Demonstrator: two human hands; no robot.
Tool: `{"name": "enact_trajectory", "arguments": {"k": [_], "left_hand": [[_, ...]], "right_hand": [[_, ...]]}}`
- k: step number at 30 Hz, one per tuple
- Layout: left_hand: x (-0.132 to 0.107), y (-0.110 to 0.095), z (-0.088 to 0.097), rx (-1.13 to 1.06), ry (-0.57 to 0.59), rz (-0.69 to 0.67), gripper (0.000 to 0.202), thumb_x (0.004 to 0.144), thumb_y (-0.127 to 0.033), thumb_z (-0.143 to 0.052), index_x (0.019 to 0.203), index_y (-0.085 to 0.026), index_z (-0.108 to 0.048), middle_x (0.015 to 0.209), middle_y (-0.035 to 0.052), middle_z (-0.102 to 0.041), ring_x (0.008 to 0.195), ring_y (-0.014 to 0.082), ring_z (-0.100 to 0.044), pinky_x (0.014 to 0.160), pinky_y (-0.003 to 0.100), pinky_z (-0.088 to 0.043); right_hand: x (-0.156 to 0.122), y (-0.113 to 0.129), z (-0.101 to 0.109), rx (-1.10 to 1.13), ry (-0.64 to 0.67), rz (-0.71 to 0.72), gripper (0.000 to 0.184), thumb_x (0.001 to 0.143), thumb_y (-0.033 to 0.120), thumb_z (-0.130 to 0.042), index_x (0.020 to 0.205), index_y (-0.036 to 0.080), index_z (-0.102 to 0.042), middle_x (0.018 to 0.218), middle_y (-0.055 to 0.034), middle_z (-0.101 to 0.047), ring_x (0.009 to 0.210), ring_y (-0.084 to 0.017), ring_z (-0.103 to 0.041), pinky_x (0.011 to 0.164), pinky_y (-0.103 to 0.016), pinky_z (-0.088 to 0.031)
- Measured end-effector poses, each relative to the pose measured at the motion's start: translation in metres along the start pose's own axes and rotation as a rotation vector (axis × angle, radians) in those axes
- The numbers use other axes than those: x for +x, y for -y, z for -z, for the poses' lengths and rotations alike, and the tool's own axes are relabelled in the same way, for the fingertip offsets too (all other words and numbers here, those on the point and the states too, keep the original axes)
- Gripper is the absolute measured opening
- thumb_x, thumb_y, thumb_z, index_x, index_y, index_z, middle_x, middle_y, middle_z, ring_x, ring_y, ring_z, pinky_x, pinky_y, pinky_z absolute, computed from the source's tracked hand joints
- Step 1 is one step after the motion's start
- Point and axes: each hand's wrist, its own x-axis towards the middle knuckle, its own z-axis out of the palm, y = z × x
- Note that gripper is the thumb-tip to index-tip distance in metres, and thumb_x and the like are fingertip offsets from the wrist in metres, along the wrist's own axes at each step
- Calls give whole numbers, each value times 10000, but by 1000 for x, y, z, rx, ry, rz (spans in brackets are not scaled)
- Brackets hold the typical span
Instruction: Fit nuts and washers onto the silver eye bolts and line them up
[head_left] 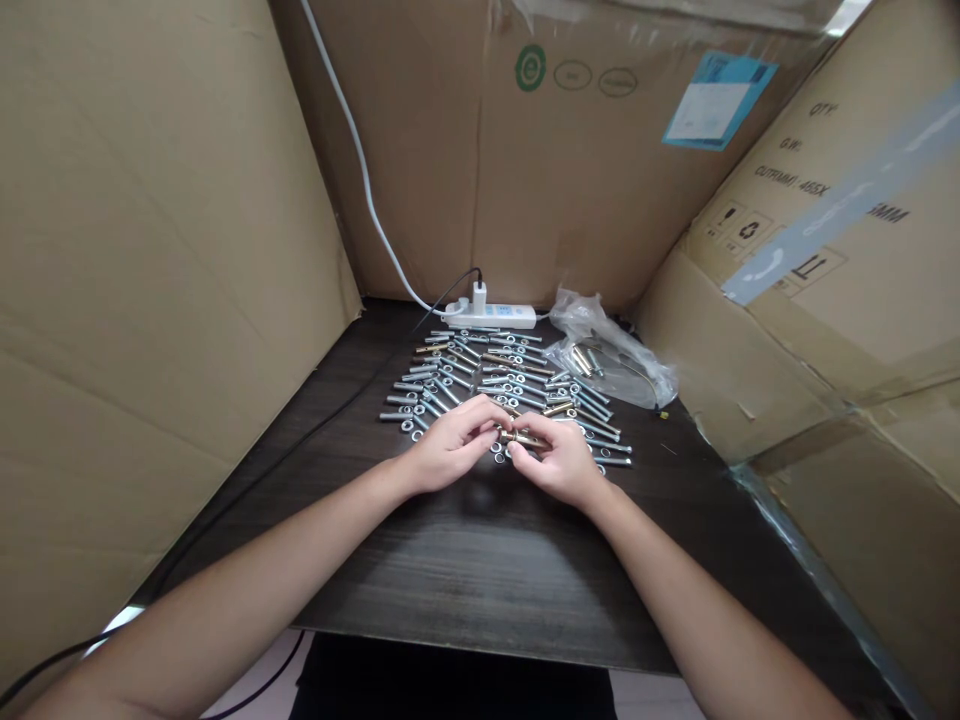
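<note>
Between my two hands is a brass-coloured expansion bolt (525,440), held level just above the dark table. My right hand (564,465) is closed on its right part, thumb below and fingers above. At the bolt's left end, my left hand (456,447) has thumb and fingertips pinched together; what sits right between those tips is too small to make out. Around and beyond my hands lie rows of silver bolts (592,398), sleeves (406,386) and loose washers and nuts (417,436). A few brass-coloured pieces (559,409) lie among them.
A white power strip (517,317) with a plugged-in charger stands behind the rows. Right of it, a clear plastic bag (611,350) holds a few bolts. Cardboard walls (420,150) enclose the table (480,570) on three sides. A black cable (300,440) crosses the left side.
</note>
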Motion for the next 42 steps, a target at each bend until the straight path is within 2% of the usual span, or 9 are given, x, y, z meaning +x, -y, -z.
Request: {"name": "enact_trajectory", "arguments": {"k": [4, 7, 10, 16, 18, 22, 24, 34, 42], "left_hand": [[0, 1, -1, -3, 2, 24, 193, 915, -256, -395, 945, -164, -561, 856, 32, -510, 789, 151, -479, 749, 271, -401], [1, 1, -1, -23, 51, 47, 217, 928, -276, -364, 886, -161, -544, 875, 37, -547, 815, 160, -503, 768, 279, -406], [1, 2, -1, -39, 106, 66, 244, 938, -275, -344, 831, -157, -528, 821, 24, -555, 776, 150, -507, 744, 268, -403], [2, 5, -2, -11, 125, 76, 324, 950, -300, -320, 725, -151, -498, 734, 12, -531, 707, 137, -481, 695, 257, -387], [2, 5, -2, -17, 120, 78, 302, 948, -298, -332, 749, -151, -505, 752, 11, -534, 719, 136, -481, 698, 254, -387], [1, 3, -2, -61, 15, 95, 172, 922, -280, -399, 955, -158, -516, 833, 16, -518, 737, 130, -463, 686, 247, -392], [0, 2, -2, -43, -19, 75, 177, 911, -279, -412, 979, -161, -524, 815, 14, -490, 720, 129, -439, 677, 249, -387], [2, 4, -1, -24, 37, 85, 192, 909, -275, -396, 876, -159, -546, 840, 28, -546, 781, 154, -502, 722, 267, -404], [2, 5, -1, -2, 79, 63, 251, 935, -282, -358, 800, -154, -527, 789, 16, -540, 748, 142, -494, 716, 252, -386]], "right_hand": [[0, 1, 0, -11, 2, -3, 184, 762, 300, -578, 863, 159, -640, 507, 47, -484, 420, -79, -360, 457, -211, -306], [0, 1, 0, -14, 7, -6, 173, 766, 304, -576, 846, 163, -636, 506, 47, -485, 419, -79, -356, 456, -212, -305], [0, 1, 0, -6, 10, -9, 158, 768, 302, -572, 832, 168, -625, 521, 43, -497, 422, -80, -362, 453, -210, -303], [1, 2, 2, 1, 10, -10, 136, 761, 292, -573, 802, 172, -622, 558, 29, -552, 437, -84, -398, 459, -206, -322], [1, 3, 3, -1, 11, -12, 135, 760, 287, -574, 802, 170, -627, 567, 25, -562, 443, -85, -406, 467, -206, -330], [1, 3, 3, 1, 8, -16, 149, 764, 282, -573, 836, 168, -636, 552, 30, -541, 435, -84, -389, 465, -209, -321], [1, 2, 2, 2, 8, -14, 152, 765, 284, -573, 841, 168, -637, 534, 36, -518, 428, -83, -377, 461, -210, -314], [1, 0, 2, -30, 32, -9, 173, 771, 309, -567, 834, 166, -643, 551, 24, -548, 439, -89, -398, 476, -212, -332], [0, 2, 2, -20, 29, -21, 172, 777, 313, -563, 833, 167, -632, 553, 24, -537, 435, -86, -372, 468, -217, -311]]}}
